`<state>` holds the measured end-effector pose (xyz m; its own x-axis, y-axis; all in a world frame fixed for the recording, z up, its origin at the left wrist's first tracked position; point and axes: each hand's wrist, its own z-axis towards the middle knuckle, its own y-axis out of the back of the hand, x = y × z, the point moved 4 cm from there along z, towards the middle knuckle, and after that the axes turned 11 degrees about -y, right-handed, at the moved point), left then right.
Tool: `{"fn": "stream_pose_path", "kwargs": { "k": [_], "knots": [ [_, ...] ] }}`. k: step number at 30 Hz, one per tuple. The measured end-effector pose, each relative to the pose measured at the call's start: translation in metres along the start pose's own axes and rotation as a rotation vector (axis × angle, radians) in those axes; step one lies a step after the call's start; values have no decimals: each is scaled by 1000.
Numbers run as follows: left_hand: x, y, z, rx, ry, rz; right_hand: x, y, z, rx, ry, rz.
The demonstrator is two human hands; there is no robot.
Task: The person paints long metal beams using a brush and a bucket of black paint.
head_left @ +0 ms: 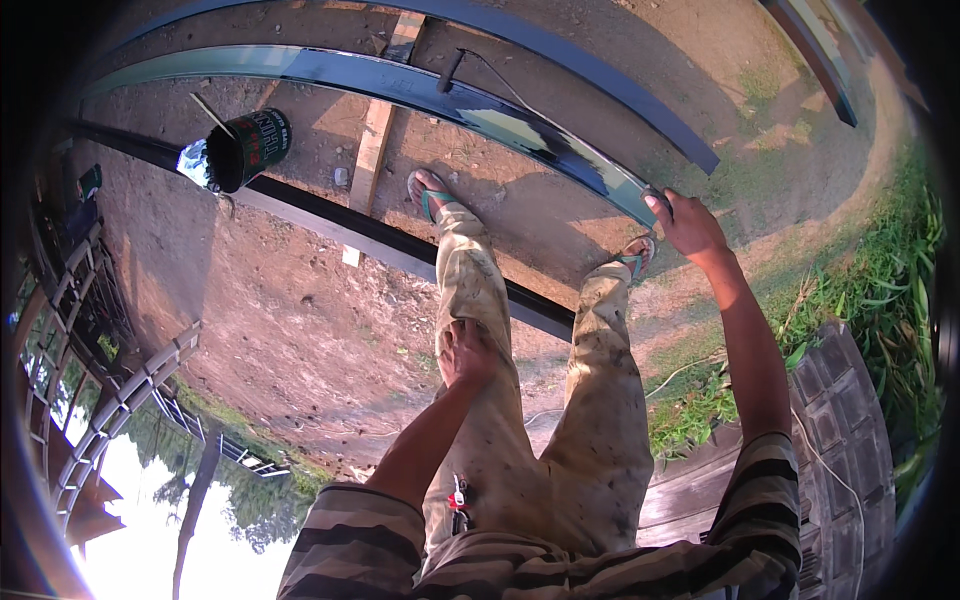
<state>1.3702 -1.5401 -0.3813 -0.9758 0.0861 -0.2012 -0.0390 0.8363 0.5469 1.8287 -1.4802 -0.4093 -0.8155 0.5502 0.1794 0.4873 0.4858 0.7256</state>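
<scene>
Roller Held Against Long Beam, Right Hand

The left hand [467, 354] rests on the left knee of the stained trousers [602, 400], fingers laid loosely over the cloth, no tool in them. Below, a black beam [375, 232] passes behind the legs. A dark bucket [262, 146] stands at the left by this beam; a stick [210, 114] projects from its mouth and silver foil [194, 163] covers part of its rim.

The right hand [692, 228] extends forward, its fingers closed around the handle of a paint roller [451, 72]. The roller's long wire frame runs along the painted beam [350, 72], with the roller head at that beam's far edge. Dark, glossy coating and pale green patches show on the beam. A wooden crosspiece [372, 150] lies beneath it. Beyond lies another blue-grey beam [610, 85].
</scene>
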Motion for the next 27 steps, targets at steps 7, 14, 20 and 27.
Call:
{"fn": "stream_pose_path", "kwargs": {
  "k": [7,14,20,27],
  "knots": [
    [14,12,2,15,72,-92,160,11,101,91,73,-68],
    [31,18,3,11,92,-251,317,-17,178,243,-13,111],
    [38,13,-1,-18,108,-301,399,-20,171,378,-23,193],
    [39,11,-2,7,115,-309,310,-32,131,219,44,26]
  ]
}}
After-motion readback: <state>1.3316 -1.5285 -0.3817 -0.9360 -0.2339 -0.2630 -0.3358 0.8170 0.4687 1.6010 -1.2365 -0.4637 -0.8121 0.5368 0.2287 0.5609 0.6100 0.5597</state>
